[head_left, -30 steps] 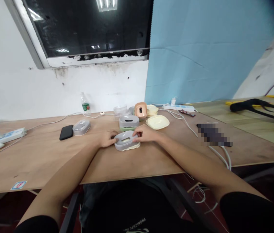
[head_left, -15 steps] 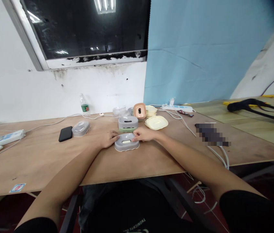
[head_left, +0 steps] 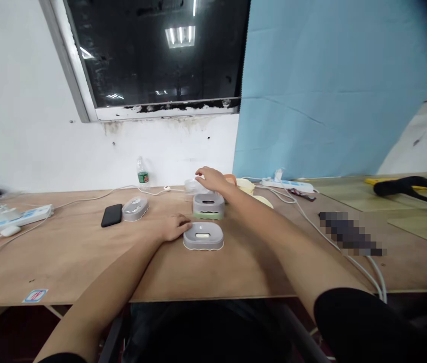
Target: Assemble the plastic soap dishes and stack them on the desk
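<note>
A grey soap dish (head_left: 203,236) with a cream insert lies flat on the wooden table (head_left: 65,252) in front of me. My left hand (head_left: 175,227) rests at its left edge, fingers loosely curled and touching it. My right hand (head_left: 209,178) is stretched far back over a clear plastic piece (head_left: 191,185) near the wall, fingers bent down onto it. Between the hands stands a stack of a grey dish on a green one (head_left: 208,205). An orange dish and cream trays (head_left: 246,185) are partly hidden behind my right forearm.
A second grey dish (head_left: 135,208) and a black phone (head_left: 111,215) lie to the left. A water bottle (head_left: 143,173) stands by the wall. Power strips (head_left: 20,218) (head_left: 287,184) and white cables cross the table; a black tool (head_left: 410,185) lies far right.
My right hand left the near grey dish and reached back toward the clear piece by the wall. The dish now lies flat. My left hand stayed at its edge. The view tilted up.
</note>
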Motion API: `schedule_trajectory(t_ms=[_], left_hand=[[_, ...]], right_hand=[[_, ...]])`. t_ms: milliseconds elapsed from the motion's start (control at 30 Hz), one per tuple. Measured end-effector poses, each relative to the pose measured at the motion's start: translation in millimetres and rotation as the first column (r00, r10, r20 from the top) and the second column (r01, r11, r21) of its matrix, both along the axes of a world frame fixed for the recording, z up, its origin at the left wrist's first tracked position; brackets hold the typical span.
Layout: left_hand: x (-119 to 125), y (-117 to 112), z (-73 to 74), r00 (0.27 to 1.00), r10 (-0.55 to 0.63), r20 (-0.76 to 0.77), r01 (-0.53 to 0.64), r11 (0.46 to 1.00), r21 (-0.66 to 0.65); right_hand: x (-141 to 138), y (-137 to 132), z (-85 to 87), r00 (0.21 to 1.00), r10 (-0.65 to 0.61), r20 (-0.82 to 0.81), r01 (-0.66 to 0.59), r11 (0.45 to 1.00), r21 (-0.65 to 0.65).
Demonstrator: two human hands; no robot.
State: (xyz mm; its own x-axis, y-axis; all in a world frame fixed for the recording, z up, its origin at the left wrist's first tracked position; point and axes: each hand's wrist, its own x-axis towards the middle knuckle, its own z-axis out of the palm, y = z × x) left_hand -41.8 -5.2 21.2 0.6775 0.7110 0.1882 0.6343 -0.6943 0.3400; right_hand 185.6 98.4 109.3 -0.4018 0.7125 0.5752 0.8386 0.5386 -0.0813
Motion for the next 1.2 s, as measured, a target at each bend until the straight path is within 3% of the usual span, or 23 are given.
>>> schedule_trajectory(t_ms=[167,333,433,533,633,733,833,933,1067,1200], left_hand=[[0.8,0.5,-1.2,1.0,0.025,-0.001,-0.025,1.0,0.008],[1.0,2.4,-3.1,0.999,0.036,-0.022,-0.036,0.999,0.005],[-1.0,5.0,-5.7,0.997,0.075,-0.02,-0.075,0.997,0.008],[-4.0,8.5,-8.8,0.989,0.134,0.053,-0.136,0.99,0.028],[-6.1,9.9,-9.8,0.952,0.156,0.262,-0.185,0.979,0.089],[-5.5,6.8,-7.8,0.863,0.088,0.498,-0.208,0.959,0.191],[-2.5,1.2,-4.9,0.81,0.014,0.587,-0.22,0.934,0.281],[1.9,-2.3,-2.9,0.758,-0.007,0.652,-0.229,0.933,0.276],[6.0,-0.7,-4.0,0.69,0.051,0.722,-0.2,0.972,0.123],[4.9,0.0,-6.3,0.779,0.099,0.619,-0.164,0.985,0.049]], right_hand=[[-9.8,37.4,-18.8,0.98,-0.111,0.164,0.144,0.968,-0.204],[-6.7,37.3,-25.1,0.994,-0.106,-0.038,0.102,0.99,-0.092],[-7.4,14.0,-21.6,0.972,-0.022,-0.234,0.028,0.999,0.022],[-8.3,-29.2,-22.6,0.901,0.111,-0.42,-0.11,0.994,0.027],[-4.9,-77.4,-32.6,0.818,0.2,-0.54,-0.264,0.964,-0.042],[2.3,-110.4,-49.2,0.73,0.26,-0.632,-0.423,0.898,-0.12],[10.0,-122.5,-64.0,0.634,0.227,-0.739,-0.54,0.814,-0.213],[16.3,-123.5,-71.2,0.582,0.216,-0.784,-0.603,0.762,-0.238],[21.0,-122.6,-75.2,0.594,0.164,-0.788,-0.585,0.76,-0.283],[23.0,-120.1,-81.9,0.652,0.078,-0.754,-0.497,0.795,-0.347]])
